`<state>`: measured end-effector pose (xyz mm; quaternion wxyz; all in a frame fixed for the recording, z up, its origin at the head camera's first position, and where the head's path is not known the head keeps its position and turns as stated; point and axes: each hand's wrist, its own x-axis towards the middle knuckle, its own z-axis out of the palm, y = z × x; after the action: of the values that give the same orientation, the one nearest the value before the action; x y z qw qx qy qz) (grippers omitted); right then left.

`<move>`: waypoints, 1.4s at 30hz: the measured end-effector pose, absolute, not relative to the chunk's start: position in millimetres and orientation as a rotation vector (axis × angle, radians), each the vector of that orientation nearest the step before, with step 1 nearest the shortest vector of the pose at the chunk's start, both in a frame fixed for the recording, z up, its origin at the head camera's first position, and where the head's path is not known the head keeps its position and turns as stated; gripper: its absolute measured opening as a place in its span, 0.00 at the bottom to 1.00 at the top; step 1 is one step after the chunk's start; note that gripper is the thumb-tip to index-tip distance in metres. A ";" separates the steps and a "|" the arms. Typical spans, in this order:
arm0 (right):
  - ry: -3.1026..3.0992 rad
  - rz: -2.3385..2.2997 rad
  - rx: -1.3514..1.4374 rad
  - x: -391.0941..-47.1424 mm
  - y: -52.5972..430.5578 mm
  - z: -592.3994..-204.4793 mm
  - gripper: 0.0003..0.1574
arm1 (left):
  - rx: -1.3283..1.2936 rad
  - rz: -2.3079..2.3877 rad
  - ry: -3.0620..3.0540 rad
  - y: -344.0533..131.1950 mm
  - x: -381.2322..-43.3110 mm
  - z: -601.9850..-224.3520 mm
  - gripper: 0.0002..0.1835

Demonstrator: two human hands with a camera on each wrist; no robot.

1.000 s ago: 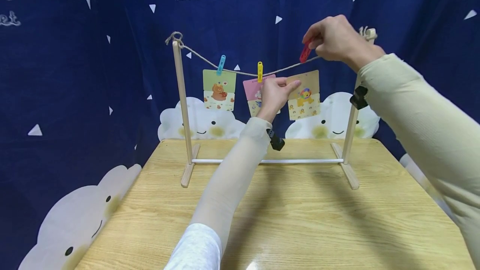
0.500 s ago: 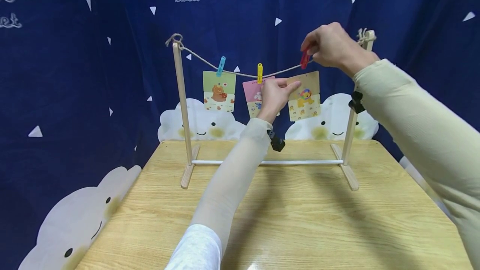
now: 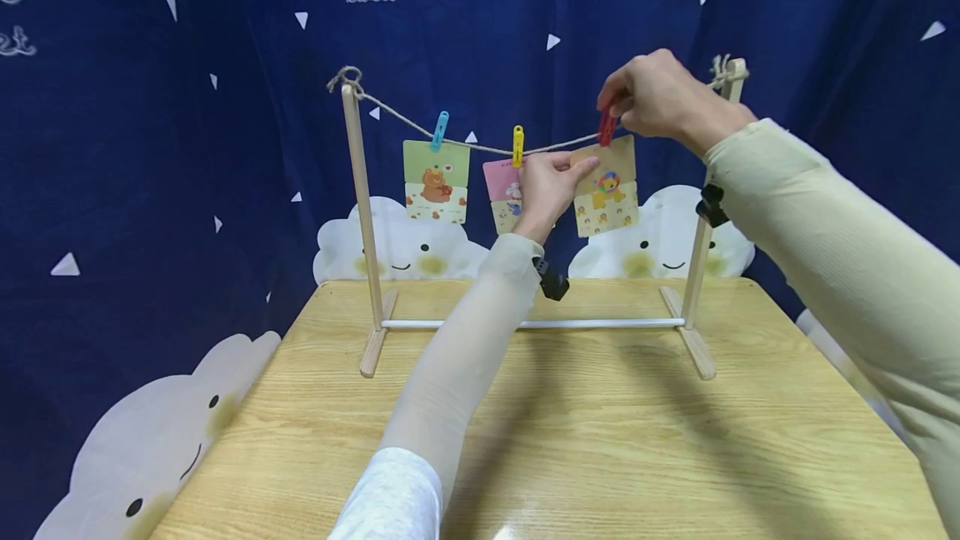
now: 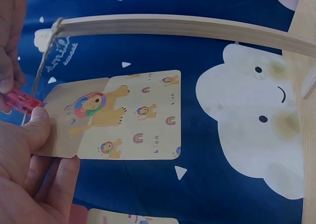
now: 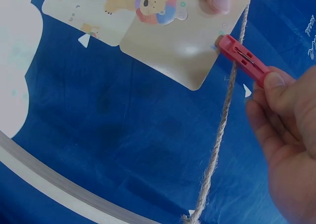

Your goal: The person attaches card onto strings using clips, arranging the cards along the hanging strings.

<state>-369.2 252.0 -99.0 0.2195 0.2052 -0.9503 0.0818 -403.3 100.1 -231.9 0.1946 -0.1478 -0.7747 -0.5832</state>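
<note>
My left hand [image 3: 549, 192] pinches the left edge of a tan and cream lion card [image 3: 606, 190] between thumb and fingers, just below the rope [image 5: 222, 120]. In the right wrist view my right hand [image 5: 291, 120] grips the tail end of a red clothespin [image 5: 244, 58]. The clothespin straddles the rope, its tip at the card's top edge; whether it bites the card I cannot tell. A yellow clothespin [image 3: 517, 147] holds a pink card [image 3: 501, 182], partly hidden behind my left hand. At the left, a blue clothespin [image 3: 440, 131] holds a green bear card [image 3: 436, 182].
The rope is tied between two wooden posts [image 3: 362, 207] of a stand, joined low down by a white rod [image 3: 600, 323]. The stand is on a wooden table [image 3: 600, 440]. Behind hangs a dark blue curtain [image 3: 187, 148] with clouds and triangles.
My right hand has come down and slightly left with the red clothespin, from above the rope to the lion card's top edge. The left hand holds the card in nearly the same place.
</note>
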 end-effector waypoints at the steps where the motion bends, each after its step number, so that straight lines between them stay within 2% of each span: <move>1: -2.636 0.227 0.567 -369.2 251.9 -99.0 0.19 | -0.410 -1.639 -2.169 100.0 -403.0 -231.6 0.15; 11: -2.716 0.258 0.532 -369.1 251.9 -100.3 0.19 | -0.398 -1.625 -2.197 99.8 -402.3 -228.1 0.15; 24: -2.761 0.204 0.523 -371.6 248.9 -99.3 0.28 | -0.428 -1.538 -2.240 97.5 -402.1 -226.8 0.19; 31: -2.784 0.223 0.511 -373.5 247.9 -98.5 0.29 | -0.433 -1.529 -2.244 94.6 -402.5 -228.4 0.17; 37: -2.771 0.207 0.520 -375.5 244.6 -98.3 0.29 | -0.469 -1.551 -2.233 87.7 -404.1 -232.3 0.19; 42: -2.786 0.213 0.511 -376.9 241.9 -98.6 0.29 | -0.438 -1.588 -2.239 78.6 -402.2 -234.6 0.17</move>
<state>-376.9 241.9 -98.6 0.1499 0.1778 -0.9698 0.0741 -402.2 78.6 -234.6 0.1800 -0.1550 -0.7922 -0.5621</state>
